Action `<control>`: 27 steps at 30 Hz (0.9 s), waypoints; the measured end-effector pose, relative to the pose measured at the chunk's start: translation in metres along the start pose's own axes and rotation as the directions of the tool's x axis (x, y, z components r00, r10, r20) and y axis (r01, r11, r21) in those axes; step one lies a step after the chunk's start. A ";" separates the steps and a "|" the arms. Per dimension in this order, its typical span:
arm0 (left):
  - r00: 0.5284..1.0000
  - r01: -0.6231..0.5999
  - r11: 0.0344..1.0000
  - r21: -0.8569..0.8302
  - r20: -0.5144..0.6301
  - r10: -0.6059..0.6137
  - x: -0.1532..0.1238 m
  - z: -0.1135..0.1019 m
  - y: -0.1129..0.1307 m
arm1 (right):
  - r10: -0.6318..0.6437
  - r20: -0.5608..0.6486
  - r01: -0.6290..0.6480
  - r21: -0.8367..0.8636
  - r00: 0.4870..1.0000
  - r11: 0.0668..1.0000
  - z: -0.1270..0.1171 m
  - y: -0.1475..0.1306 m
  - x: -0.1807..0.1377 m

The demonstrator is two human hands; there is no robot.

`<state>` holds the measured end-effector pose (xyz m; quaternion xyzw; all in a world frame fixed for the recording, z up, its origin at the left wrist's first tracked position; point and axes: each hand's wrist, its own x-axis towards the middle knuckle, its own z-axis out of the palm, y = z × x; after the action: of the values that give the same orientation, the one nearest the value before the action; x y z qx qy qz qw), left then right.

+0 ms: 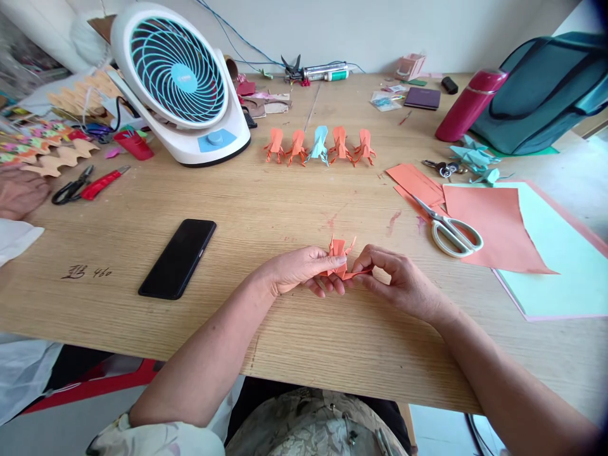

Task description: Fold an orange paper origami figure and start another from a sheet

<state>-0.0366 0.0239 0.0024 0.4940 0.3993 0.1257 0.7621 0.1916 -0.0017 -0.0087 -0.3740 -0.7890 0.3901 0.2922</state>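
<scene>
A small orange folded paper figure (340, 251) sits low over the wooden table (266, 209), held between both hands. My left hand (304, 271) pinches its left side with closed fingers. My right hand (399, 278) pinches a thin flap on its right side. Farther back, a row of several finished paper figures (319, 145) stands, most orange and one light blue.
A black phone (178, 257) lies left of my hands. White-handled scissors (451, 231) rest on orange paper sheets (494, 225) over a pale green sheet (560, 259). A white desk fan (178, 79), a red bottle (468, 104) and a teal bag (546, 88) stand behind. Another person's hand (19, 190) lies at the far left.
</scene>
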 end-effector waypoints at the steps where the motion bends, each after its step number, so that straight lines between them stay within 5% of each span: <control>1: 1.000 0.000 1.000 0.000 -0.002 0.000 0.000 0.000 0.000 | 0.001 0.002 -0.001 0.000 1.000 1.000 0.000 0.000 0.000; 27: 0.999 0.037 0.992 -0.118 -0.014 -0.039 0.009 0.002 -0.007 | 0.030 -0.032 -0.028 0.062 0.999 0.998 0.003 -0.004 0.000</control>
<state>-0.0307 0.0246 -0.0071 0.4397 0.4066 0.1386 0.7888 0.1881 -0.0049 -0.0064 -0.3830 -0.7661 0.4120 0.3109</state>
